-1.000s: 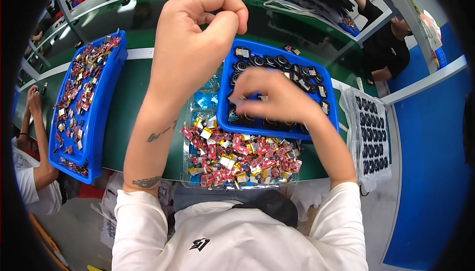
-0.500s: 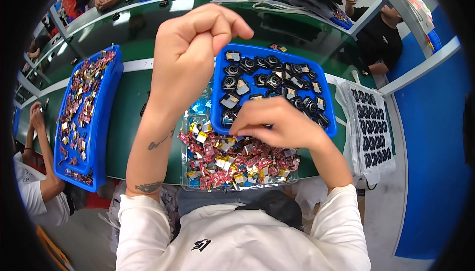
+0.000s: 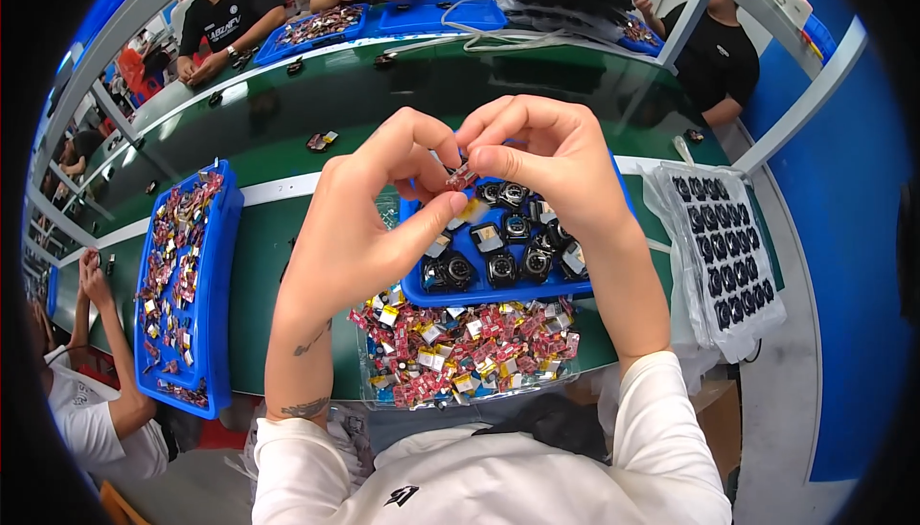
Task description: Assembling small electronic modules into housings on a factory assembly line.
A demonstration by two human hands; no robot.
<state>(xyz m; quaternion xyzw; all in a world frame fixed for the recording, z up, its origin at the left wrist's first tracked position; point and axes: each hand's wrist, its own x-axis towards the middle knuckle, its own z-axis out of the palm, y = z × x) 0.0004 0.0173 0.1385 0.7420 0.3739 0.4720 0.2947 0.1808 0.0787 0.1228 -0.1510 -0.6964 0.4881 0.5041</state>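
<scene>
My left hand (image 3: 369, 214) and my right hand (image 3: 551, 156) meet above the blue tray (image 3: 613, 281). Between their fingertips is a small red circuit board (image 3: 462, 177), with a yellow and silver part hanging below it. Both hands appear closed on this board, though the fingers partly hide the grip. Under them the tray carries several black round-faced watch cases (image 3: 500, 266), some showing a light-coloured inner side. Closer to me, a clear plastic tray (image 3: 575, 372) is heaped with red circuit boards (image 3: 479, 338) that have yellow and silver parts.
To the left stands a long blue tray (image 3: 225, 266) of similar boards. White trays with rows of black pieces (image 3: 724, 238) lie at the right. A moving-line-like green surface (image 3: 383, 94) crosses behind, with a loose board (image 3: 321, 141) on it. Co-workers sit beyond and at left; metal posts (image 3: 805, 108) rise at right.
My left hand has come down from its raised position, and my right hand has lifted from the tray's near edge. They now meet at the circuit board. The whole view has shifted.
</scene>
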